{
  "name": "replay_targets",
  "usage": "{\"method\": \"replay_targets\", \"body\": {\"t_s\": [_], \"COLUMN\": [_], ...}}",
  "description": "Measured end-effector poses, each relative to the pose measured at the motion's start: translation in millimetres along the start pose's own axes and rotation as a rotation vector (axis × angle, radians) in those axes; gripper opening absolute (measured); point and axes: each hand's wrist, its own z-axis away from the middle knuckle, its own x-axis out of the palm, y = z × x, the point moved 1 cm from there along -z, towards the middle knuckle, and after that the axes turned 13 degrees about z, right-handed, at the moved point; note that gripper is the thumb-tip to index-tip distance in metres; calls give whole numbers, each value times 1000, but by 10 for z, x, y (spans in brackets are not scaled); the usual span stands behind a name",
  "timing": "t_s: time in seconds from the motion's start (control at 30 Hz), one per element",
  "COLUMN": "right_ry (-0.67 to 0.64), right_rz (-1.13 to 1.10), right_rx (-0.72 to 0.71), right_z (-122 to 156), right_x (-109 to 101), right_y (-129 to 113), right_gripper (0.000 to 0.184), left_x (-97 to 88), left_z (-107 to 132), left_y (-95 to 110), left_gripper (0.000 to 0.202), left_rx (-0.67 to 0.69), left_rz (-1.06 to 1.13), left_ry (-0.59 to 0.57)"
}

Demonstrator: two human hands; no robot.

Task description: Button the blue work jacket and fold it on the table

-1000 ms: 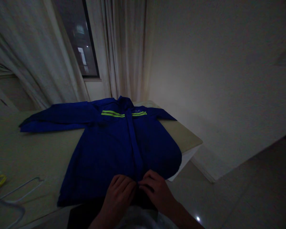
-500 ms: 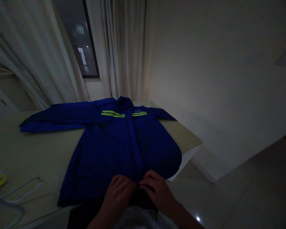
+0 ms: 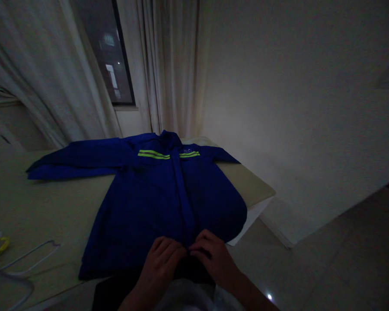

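Jacket (image 3: 142,207) is showing deep blue, its chest bands (image 3: 154,154) are running lime-yellow, grey and lime-yellow in parallel stripes, the tabletop (image 3: 45,203) is presenting dull beige, the curtains (image 3: 178,65) are appearing greyish cream, the window frame (image 3: 124,52) is reading black, and a small item (image 3: 2,245) is displaying yellow.

The left bare hand (image 3: 164,261) and right bare hand (image 3: 214,257) have rounded knuckles and slim fingers, their nails too dim to make out. Both run into a bare left forearm (image 3: 138,296) and a bare right forearm (image 3: 248,289), smooth and tapering at the wrist. A pale greyish-white soft cloth top (image 3: 186,293) covers the torso, softly creased and blurred, its surface pattern too dim to tell. A plain, nearly black cloth garment (image 3: 108,291) shows lower down, its cut lost in shadow.
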Motion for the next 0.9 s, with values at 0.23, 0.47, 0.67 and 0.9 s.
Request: {"method": "replay_targets", "body": {"t_s": [0.23, 0.47, 0.67, 0.9], "right_ry": [-11, -43, -63, -131], "right_rz": [-24, -70, -96, -214], "right_rx": [-20, 13, 32, 52], "right_z": [3, -28, -62, -110], "right_x": [-22, -58, -63, -128], "right_y": [-21, -56, -71, -38], "right_gripper": [13, 12, 11, 8], "left_x": [37, 3, -30, -87], "left_z": [52, 20, -25, -67], "left_y": [-7, 4, 43, 40], "left_gripper": [25, 25, 22, 20], "left_rx": [4, 22, 64, 163], "left_rz": [-31, 28, 51, 56], "left_ry": [12, 37, 32, -54]}}
